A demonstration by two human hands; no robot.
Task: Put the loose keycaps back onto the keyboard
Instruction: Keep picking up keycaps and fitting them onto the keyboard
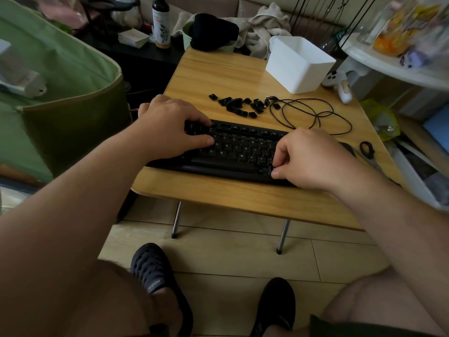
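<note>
From the head camera, the black plastic keyboard (233, 152) lies mid-frame on the pale wooden folding table (243, 195), with the loose black keycaps (240, 105) heaped just above it. Seating a cap well likely means squaring it over its socket and pressing straight down. The right hand (313, 159) has fingers curled at the keyboard's right end; whether they pinch a cap is hidden. The left hand (170, 125) rests flat, fingers loosely spread, steadying the upper-left corner.

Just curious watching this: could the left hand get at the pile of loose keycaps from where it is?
Probably yes: the left hand rests on the keyboard, and only bare table lies between it and the loose keycaps.
</note>
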